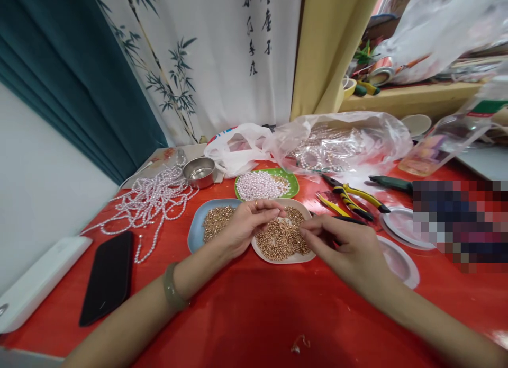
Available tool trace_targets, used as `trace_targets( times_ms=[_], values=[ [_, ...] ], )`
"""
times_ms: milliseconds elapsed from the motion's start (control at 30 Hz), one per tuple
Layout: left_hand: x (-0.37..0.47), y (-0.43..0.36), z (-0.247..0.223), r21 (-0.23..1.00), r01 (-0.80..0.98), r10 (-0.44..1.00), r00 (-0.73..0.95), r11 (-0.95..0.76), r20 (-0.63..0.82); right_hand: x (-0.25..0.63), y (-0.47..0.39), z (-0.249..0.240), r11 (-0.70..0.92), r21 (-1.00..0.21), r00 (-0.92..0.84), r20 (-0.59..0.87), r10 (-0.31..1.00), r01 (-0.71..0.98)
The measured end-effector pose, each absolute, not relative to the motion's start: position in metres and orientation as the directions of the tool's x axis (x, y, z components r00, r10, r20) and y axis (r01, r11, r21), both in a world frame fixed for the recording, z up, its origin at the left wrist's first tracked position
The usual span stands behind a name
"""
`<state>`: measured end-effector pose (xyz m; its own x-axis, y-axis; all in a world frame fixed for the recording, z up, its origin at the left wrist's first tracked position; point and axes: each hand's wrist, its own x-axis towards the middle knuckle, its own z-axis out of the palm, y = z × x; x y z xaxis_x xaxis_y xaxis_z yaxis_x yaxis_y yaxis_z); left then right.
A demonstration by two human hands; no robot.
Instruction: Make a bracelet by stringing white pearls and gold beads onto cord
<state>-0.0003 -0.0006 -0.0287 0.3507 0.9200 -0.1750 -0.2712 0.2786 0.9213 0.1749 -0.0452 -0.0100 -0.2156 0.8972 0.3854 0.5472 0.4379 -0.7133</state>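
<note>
Over the white plate [283,260] of small gold beads [280,241], my left hand [252,222] is closed, thumb pressed toward the fingers. Whatever it pinches is too small to make out. My right hand [349,249] hovers at the plate's right side, thumb and index finger pinched together; what is between them cannot be seen. A blue plate [194,233] holding gold pieces [216,222] sits left of the white one, partly behind my left wrist. Behind them stands a green plate [292,185] with pale pink pearl beads [262,186].
Pearl strands [159,198], a metal tin [199,172] and a phone [108,278] lie to the left. Pliers [353,198] and white lids [399,262] are at right. Behind are plastic bags [337,143]. A small chain piece [299,344] lies near the front.
</note>
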Motion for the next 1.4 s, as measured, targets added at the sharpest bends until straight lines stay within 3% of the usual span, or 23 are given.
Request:
trace_targets(
  times_ms=[400,1200,1400],
  values=[
    [0.0015,-0.0026,-0.0307,0.887,-0.316,0.896,0.397,0.338,-0.200,0.1700,-0.0411,-0.0178,0.239,-0.869,-0.168,0.182,0.969,0.434],
    [0.0032,-0.0040,-0.0293,0.891,-0.295,0.889,0.408,0.345,-0.209,0.1661,-0.0448,-0.0177,0.192,-0.909,-0.117,0.160,0.980,0.370],
    [0.0039,-0.0034,-0.0291,0.919,-0.268,0.907,0.383,0.290,-0.175,0.1645,-0.0410,-0.0161,-0.011,-0.983,-0.148,-0.039,0.988,0.185]
  ],
)
